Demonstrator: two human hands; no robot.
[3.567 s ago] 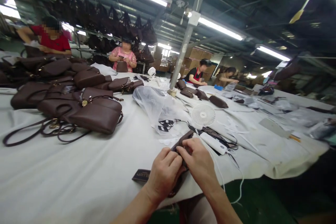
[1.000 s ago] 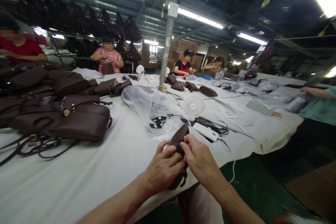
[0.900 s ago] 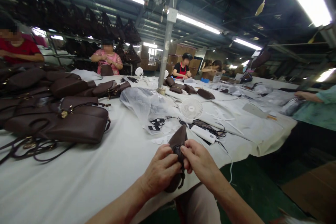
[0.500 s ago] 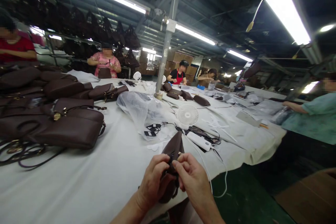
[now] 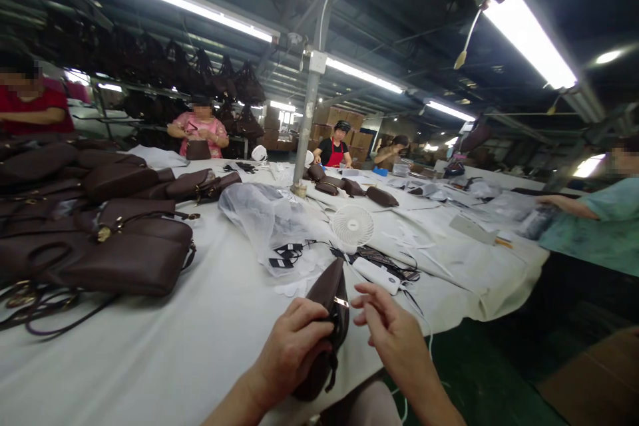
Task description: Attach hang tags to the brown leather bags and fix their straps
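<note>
A dark brown leather bag (image 5: 324,286) stands on edge at the front of the table, its narrow side with a shiny gold metal piece (image 5: 341,302) facing up. My left hand (image 5: 294,346) grips the bag around its middle, fingers bent over the top edge. Just right of the bag, my right hand (image 5: 387,319) is apart from it, with fingers spread and nothing in them. Part of the bag's lower end is hidden behind my left hand and wrist.
Brown handbags (image 5: 134,246) are piled on the left of the white-covered table (image 5: 210,346). Beyond my hands lie a clear plastic bag (image 5: 259,213), a small white fan (image 5: 352,226), a white power bank (image 5: 376,273) and black tags (image 5: 287,256). A metal post (image 5: 305,126) rises behind; several people work around.
My right hand has let go of the bag and moved right, its fingers opening. The gold piece now shows. My left hand keeps its hold, and the view has shifted slightly.
</note>
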